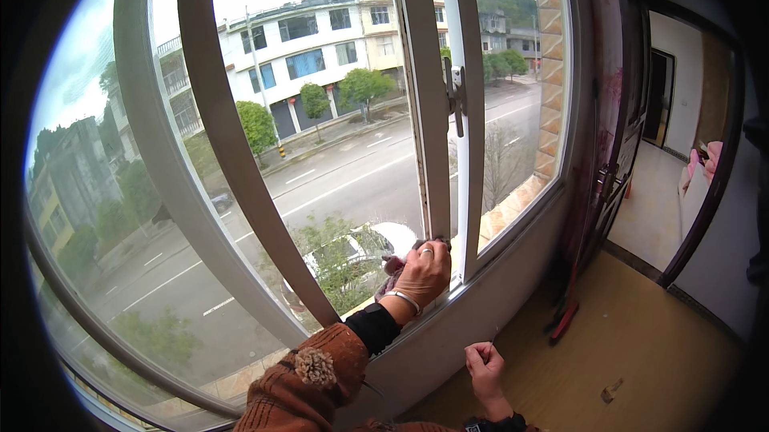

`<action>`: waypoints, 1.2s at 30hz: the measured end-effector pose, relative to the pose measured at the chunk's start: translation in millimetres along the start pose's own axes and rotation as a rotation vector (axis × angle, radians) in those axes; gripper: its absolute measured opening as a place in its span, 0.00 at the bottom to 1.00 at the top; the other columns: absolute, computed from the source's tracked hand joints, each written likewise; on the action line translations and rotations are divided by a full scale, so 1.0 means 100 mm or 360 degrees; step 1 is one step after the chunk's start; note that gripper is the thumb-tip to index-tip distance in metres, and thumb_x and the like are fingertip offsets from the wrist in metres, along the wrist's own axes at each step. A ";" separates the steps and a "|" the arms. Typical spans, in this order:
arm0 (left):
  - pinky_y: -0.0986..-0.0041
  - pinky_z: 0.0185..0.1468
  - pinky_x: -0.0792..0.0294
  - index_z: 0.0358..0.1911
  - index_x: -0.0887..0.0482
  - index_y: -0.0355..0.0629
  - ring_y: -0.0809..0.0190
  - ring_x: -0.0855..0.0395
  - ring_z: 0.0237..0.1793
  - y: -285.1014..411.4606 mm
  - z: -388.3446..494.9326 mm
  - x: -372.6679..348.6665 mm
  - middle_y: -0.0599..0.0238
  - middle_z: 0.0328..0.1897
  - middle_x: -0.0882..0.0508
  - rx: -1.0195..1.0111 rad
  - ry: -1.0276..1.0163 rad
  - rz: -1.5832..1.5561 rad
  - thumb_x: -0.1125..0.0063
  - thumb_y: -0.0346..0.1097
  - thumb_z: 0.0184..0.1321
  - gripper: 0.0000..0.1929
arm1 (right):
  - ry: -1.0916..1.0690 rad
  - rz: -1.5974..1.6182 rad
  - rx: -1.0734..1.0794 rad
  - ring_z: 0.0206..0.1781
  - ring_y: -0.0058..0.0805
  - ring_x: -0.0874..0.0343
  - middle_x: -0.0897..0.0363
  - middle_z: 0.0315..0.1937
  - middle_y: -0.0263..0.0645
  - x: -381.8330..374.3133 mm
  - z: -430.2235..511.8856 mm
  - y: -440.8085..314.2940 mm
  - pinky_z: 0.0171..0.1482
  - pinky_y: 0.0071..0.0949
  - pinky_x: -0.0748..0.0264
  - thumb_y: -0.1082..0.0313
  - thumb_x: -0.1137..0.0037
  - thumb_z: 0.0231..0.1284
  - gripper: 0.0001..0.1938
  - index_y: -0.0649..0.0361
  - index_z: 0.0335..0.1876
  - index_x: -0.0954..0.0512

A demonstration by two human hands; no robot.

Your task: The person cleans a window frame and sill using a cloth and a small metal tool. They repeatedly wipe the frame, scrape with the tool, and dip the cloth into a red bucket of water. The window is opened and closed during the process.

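My left hand (424,273), with a ring and a bracelet, grips a bunched greyish-purple cloth (392,267). It presses the cloth against the bottom of the vertical sash frame (429,132) of a sliding window, just above the sill track (441,303). My right hand (485,366) hangs lower, away from the window, with its fingers curled closed. A thin dark line shows at its fingertips, too small to make out. Above my left hand, a window latch (459,98) sits on the neighbouring sash upright (471,192).
Another grey sash frame (240,162) stands to the left. Below the window runs a wall (414,366). A red broom (563,324) leans by the dark door (613,162) at right. A small scrap (611,391) lies on the tan floor (553,378). Outside, a white car (360,246) stands roadside.
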State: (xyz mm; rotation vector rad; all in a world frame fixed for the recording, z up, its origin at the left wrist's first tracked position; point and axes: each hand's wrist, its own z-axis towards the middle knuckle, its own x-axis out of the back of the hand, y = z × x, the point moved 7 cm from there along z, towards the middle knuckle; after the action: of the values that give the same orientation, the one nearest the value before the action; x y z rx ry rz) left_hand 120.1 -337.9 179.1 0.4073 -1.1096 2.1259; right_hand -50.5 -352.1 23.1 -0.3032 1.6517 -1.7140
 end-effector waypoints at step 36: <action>0.63 0.31 0.24 0.27 0.19 0.43 0.53 0.17 0.30 0.85 -1.22 -0.03 0.57 0.34 0.22 0.0405 -0.0513 -0.1237 0.42 0.39 0.56 0.08 | 0.0034 -0.0131 -0.0136 0.21 0.10 0.38 0.30 0.22 0.25 0.31 -0.55 0.24 0.23 0.13 0.43 0.71 0.45 0.67 0.04 0.57 0.35 0.26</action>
State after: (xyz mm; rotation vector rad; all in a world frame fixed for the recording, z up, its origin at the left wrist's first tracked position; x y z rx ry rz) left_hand 67.4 -273.7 55.9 1.1275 -0.6695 1.5216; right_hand -98.3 -327.1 -17.4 -0.3997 1.7530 -1.7152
